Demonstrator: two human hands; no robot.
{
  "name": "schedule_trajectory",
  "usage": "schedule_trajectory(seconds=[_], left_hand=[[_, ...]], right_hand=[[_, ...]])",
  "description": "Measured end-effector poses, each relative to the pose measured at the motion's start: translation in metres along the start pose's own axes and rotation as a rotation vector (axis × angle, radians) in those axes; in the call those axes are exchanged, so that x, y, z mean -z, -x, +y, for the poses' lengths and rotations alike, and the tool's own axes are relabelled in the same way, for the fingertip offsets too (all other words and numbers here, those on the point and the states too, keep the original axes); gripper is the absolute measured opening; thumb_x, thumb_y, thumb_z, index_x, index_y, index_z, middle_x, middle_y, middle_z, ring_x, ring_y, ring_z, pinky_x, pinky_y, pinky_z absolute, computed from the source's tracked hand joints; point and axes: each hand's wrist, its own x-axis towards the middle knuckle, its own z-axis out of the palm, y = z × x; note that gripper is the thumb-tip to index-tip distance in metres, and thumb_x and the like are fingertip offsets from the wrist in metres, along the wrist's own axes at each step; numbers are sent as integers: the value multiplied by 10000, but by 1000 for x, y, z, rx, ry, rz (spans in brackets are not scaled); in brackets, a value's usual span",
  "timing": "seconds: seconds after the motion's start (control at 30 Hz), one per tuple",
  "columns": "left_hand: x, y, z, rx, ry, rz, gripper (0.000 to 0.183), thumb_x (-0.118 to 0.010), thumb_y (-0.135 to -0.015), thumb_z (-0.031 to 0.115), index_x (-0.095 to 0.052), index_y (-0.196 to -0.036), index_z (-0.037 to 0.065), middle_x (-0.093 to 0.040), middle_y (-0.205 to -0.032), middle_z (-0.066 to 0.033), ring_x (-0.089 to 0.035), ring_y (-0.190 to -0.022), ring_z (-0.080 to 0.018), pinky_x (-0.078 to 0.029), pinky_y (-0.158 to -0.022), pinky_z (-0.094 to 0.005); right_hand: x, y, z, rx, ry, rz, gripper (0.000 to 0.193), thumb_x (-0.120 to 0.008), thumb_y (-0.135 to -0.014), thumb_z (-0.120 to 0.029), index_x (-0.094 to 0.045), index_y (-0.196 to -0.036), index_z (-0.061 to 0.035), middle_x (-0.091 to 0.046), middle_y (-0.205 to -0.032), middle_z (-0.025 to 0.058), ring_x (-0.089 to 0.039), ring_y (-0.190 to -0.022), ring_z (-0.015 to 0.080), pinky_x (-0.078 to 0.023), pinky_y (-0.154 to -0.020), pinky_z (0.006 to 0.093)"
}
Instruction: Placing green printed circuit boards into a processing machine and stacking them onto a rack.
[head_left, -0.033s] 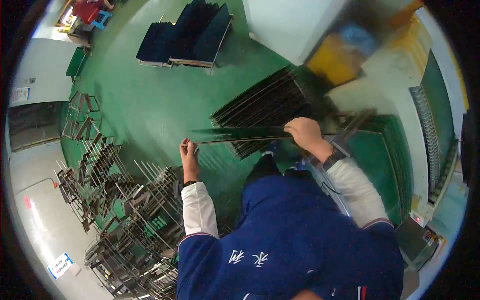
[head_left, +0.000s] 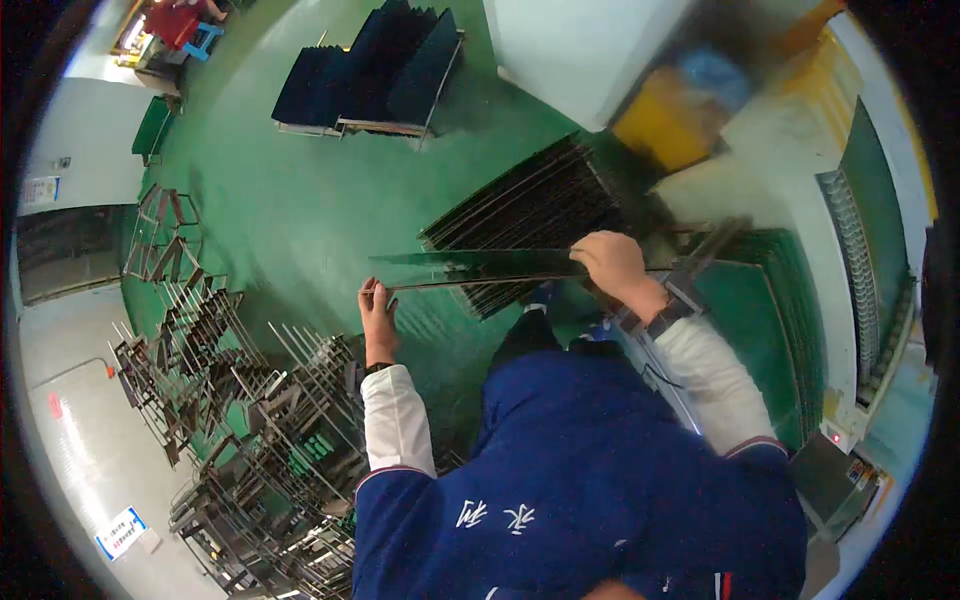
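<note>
Head view: from here, a thin panel (head_left: 485, 281) stretches near the dark stack (head_left: 530, 195).
Left hand (head_left: 378, 318): pinching one end.
Right hand (head_left: 612, 268): clasping toward the other, green sheet (head_left: 470, 260) by its fingers.
Wide hold: probably steadies its length.

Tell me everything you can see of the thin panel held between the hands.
The thin panel looks long and straight, seen nearly edge-on, with a narrow brownish edge. It is held across the front of the body, overlapping the row of dark panels in the view. The left hand pinches its left end; the right hand grips it farther right. A dark green strip shows just beyond; whether that is its face or another sheet is unclear, as is its material.
</note>
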Motion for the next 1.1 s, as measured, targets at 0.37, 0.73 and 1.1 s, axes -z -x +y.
schedule_trajectory(seconds=[0.37,0.73,1.1], left_hand=[[-1,5,4,24,60,-45,601,-588,-900,379,-354,-1366,81,-435,-1311,-96,-479,-1166,-245,-389,-957,-389],[46,-8,-39,-62,107,-145,624,-634,-846,434,-364,-1359,202,-393,-1340,-28,-437,-1189,-263,-316,-966,-439],[26,-12,-27,95,242,-62,660,-619,-839,435,-346,-1397,211,-321,-1423,2,-398,-1153,-226,-332,-942,-434]], right_hand=[[191,11,-25,-64,-105,589,106,-680,-794,-69,-662,-875,-3,-652,-765,98,-624,-703,200,-464,-636,314],[355,223,-7,17,-1204,1435,271,-595,-910,-117,-594,-1150,11,-623,-1138,115,-574,-1053,232,-423,-983,366],[267,348,14,-433,-1183,1611,300,-611,-883,-115,-578,-1162,-8,-613,-1133,109,-583,-1045,250,-470,-917,396]])
